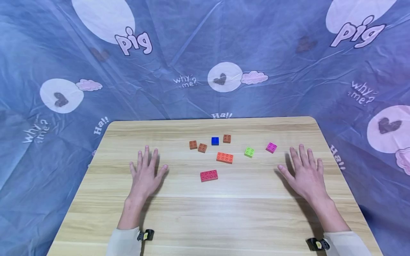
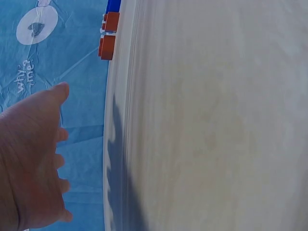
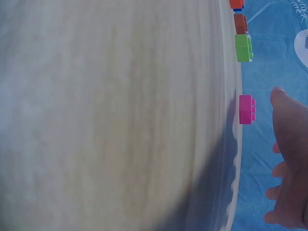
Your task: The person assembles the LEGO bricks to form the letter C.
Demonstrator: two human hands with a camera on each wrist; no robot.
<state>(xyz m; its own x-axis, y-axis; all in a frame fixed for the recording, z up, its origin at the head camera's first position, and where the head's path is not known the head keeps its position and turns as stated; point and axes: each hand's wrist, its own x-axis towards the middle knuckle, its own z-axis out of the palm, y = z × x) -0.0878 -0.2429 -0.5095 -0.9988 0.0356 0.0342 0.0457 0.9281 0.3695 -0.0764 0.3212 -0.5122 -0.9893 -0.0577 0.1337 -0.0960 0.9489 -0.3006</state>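
left hand (image 1: pixel 145 179): fingers were spread | brown brick (image 1: pixel 193 144) lay apart, rightward | right hand (image 1: pixel 305 179): fingers were spread | magenta brick (image 1: pixel 271 147) lay near, leftward

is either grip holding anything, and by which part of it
Nothing is held: the left grip and the right grip are spread and touch no brick; the pink brick, nearest the right one, lies apart on the table.

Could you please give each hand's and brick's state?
Left hand: fingers spread, empty
Right hand: fingers spread, empty
Leftmost brown brick: unjoined, studs up
Middle brown brick: unjoined, studs up
Rightmost brown brick: unjoined, studs up
Blue brick: unjoined, studs up
Orange brick: unjoined, studs up
Red brick: unjoined, studs up
Green brick: unjoined, studs up
Pink brick: unjoined, studs up
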